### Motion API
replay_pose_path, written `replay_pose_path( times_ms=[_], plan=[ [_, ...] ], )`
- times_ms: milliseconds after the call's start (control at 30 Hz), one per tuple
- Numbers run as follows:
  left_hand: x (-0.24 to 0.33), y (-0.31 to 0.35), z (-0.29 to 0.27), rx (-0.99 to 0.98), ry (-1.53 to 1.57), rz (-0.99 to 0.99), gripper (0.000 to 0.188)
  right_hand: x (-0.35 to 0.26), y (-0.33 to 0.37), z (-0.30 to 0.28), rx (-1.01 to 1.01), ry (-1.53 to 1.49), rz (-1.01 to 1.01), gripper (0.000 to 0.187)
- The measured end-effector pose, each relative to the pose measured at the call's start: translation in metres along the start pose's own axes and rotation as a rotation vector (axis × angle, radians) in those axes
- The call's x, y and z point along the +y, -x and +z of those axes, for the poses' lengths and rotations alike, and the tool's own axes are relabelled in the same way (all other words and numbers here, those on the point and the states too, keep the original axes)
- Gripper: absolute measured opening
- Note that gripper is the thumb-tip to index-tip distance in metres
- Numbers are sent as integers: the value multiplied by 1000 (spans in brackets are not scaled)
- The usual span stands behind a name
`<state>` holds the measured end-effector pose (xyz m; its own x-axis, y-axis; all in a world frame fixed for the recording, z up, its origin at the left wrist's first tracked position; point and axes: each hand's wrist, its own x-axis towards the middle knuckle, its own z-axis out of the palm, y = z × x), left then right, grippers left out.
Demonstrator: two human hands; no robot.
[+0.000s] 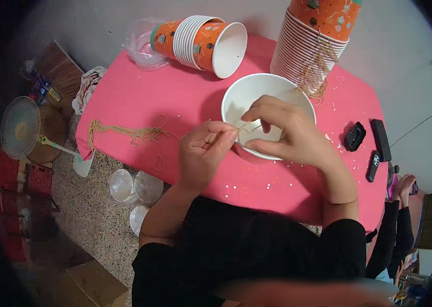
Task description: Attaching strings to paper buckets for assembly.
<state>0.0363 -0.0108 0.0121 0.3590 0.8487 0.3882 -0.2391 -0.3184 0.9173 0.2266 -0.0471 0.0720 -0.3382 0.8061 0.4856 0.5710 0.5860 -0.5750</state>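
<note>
My left hand (203,153) pinches a thin tan string (243,129) between thumb and forefinger, at the near left rim of a white paper bucket (232,102). Over the bucket's mouth, my right hand (292,130) has its fingers curved and its thumb apart from them. A bit of string lies close to its fingertips; whether a finger hooks it is unclear. The bucket stands upright on the table. Left of my left hand, a bundle of tan strings (124,131) lies on the pink tablecloth. More tan strings (318,77) hang down a tall stack of paper buckets (298,48).
Nested orange-printed buckets (191,43) lie sideways by a clear plastic bag (147,46). A black tray (354,136) and black remote (373,166) sit right. Small white dots dot the pink cloth (195,100). Clear tubs (147,187) and a fan (20,128) stand left. Another person's legs (392,230) show right.
</note>
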Motion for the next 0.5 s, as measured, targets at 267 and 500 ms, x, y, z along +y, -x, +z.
replay_pose_path(
  times_ms=[267,500],
  plan=[
    [11,-3,-1,2,-291,246,14,-9,5,-2,-36,-49,105,8],
    [20,-1,4,-55,-391,253,13,-16,6,-3,19,221,-169,12]
  ],
)
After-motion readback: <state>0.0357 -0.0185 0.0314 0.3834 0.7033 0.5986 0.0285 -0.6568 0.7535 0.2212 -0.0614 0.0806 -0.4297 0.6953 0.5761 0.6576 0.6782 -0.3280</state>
